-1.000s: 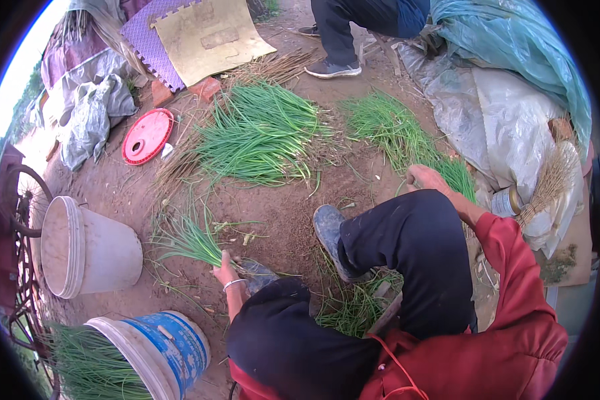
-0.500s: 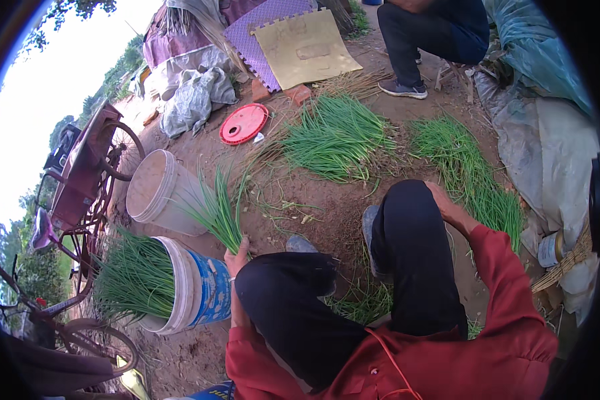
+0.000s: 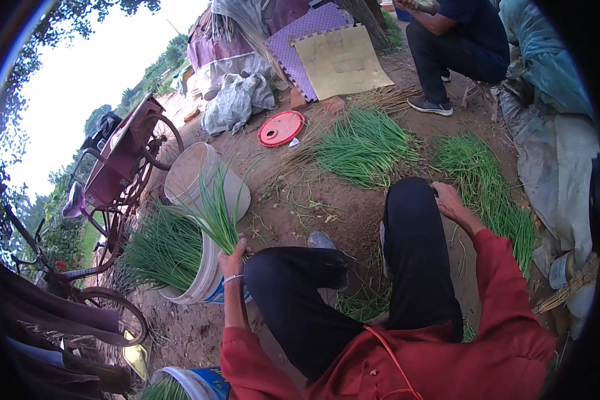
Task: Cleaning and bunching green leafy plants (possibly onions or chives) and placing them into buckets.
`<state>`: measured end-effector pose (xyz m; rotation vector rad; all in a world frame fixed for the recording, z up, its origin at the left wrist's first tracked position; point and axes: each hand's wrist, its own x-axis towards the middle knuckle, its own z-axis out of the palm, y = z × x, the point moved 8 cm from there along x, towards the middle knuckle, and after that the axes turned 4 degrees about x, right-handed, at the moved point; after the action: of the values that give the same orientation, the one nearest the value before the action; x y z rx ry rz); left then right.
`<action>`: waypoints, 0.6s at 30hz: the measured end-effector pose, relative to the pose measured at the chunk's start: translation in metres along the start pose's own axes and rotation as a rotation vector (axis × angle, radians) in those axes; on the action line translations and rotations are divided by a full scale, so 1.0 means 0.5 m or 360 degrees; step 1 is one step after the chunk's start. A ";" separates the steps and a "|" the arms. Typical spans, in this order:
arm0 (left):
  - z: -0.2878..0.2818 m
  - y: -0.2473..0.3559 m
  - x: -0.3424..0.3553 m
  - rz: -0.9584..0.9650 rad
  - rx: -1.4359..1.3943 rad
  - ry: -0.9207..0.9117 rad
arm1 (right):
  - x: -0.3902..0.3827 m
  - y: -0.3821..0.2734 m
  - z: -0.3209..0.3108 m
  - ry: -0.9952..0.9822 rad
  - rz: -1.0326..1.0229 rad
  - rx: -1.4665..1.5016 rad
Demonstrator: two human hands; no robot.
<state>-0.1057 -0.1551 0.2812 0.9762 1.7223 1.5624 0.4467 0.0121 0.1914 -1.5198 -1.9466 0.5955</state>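
A bunch of long green onions (image 3: pixel 219 212) is gripped upright in my left hand (image 3: pixel 233 260), beside a white-and-blue bucket (image 3: pixel 213 283) packed with greens (image 3: pixel 160 253). Behind the bunch stands a dirty white bucket (image 3: pixel 187 173). My right hand (image 3: pixel 450 203) is by my raised right knee, fingers curled and partly hidden; what they hold, if anything, is unclear. Beyond my knees, a thick pile of green onions (image 3: pixel 360 147) and a looser, thinner pile of greens (image 3: pixel 480 187) lie on the dirt, the latter beside my right hand.
A red tricycle (image 3: pixel 113 170) stands left; another bucket (image 3: pixel 200 380) holds greens at bottom. A red lid (image 3: pixel 280 123), foam mats (image 3: pixel 337 57) and a grey sack (image 3: pixel 237 100) lie beyond. A person (image 3: pixel 447 53) sits at back right. Plastic sheeting (image 3: pixel 560 173) lines the right.
The view has tilted up and leftward, showing more tricycle and sky. My left hand's bunch now stands more upright beside the packed bucket. The other person's hands have come into view.
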 end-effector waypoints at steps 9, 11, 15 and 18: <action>0.095 -0.063 0.107 -0.0224 -0.0330 0.0046 | -0.078 0.064 -0.034 0.0056 0.0177 -0.0004; 0.160 -0.091 0.120 -0.0360 -0.0261 -0.0078 | -0.078 0.100 -0.029 0.0025 0.0248 -0.0014; 0.240 -0.189 0.170 -0.0487 -0.0477 -0.0288 | -0.071 0.149 0.043 -0.0179 0.0363 -0.0078; 0.348 -0.241 0.191 -0.0692 -0.0736 -0.0486 | -0.044 0.169 0.087 -0.0280 0.0386 -0.0142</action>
<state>-0.0271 0.0157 0.1446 0.5272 1.1857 1.3511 0.4802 0.0119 0.0998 -1.8307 -1.9535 0.7772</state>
